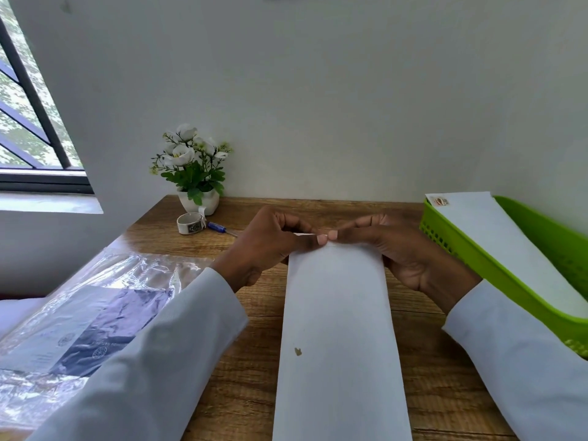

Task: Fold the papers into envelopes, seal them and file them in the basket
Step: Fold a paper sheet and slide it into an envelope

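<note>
The person is working at the wooden counter [413,386] w/ one long white envelope [337,329] lying flat, lengthwise, betw. both forearms. Left hand [270,246] and right hand [404,253] are both pinching the far short edge of it, thumbs meeting at mid-edge, fingers curling behind; the end flap is apparently being folded or pressed down. Whether any adhesive is in place cannot be told. A small brown speck is showing on the near half of the envelope. Progress, est.: the body of this piece is looking already folded into a long sleeve; closing the far end is the step in hand; sealing and filing of this piece are not yet done. The green basket [477,259] is sitting at the right, near the right wrist, holding at least one finished white envelope [496,243] lying along its length, a small printed sticker [441,201] showing at its far corner; count beneath it cannot be told. At the left, a clear plastic pack [73,316] is lying on the counter w/ printed sheets inside, prob. remaining stock, qty unknown. Behind it: a tape roll [190,223], a blue pen [219,228], and a white pot of flowers [192,167] against the wall.
</note>
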The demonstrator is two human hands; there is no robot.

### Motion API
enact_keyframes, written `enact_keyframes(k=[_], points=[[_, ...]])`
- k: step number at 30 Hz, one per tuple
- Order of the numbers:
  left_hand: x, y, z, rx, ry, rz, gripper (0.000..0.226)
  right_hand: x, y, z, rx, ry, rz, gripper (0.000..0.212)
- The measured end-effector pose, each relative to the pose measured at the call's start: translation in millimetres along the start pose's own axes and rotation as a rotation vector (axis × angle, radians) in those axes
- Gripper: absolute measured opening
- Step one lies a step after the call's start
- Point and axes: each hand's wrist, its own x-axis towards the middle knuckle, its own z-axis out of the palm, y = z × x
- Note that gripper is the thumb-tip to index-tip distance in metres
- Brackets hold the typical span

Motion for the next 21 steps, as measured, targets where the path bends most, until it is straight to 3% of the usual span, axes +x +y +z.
enact_keyframes(k=[7,14,17,21], points=[[2,0,-2,-0.033,0.117,-0.079,0.008,-4,-1,-11,-0.063,0.012,0.033,0.004],[-1,-5,-20,-0.134,0.188,-0.125,0.029,-6,0,-28,-0.012,-0.016,0.030,0.003],[-4,-4,-23,-0.155,0.208,-0.128,0.016,-6,1,-32,-0.020,-0.006,0.021,0.009],[-5,-4,-21,-0.203,0.263,-0.113,0.015,-4,9,-19,-0.334,0.187,-0.168,0.007]])
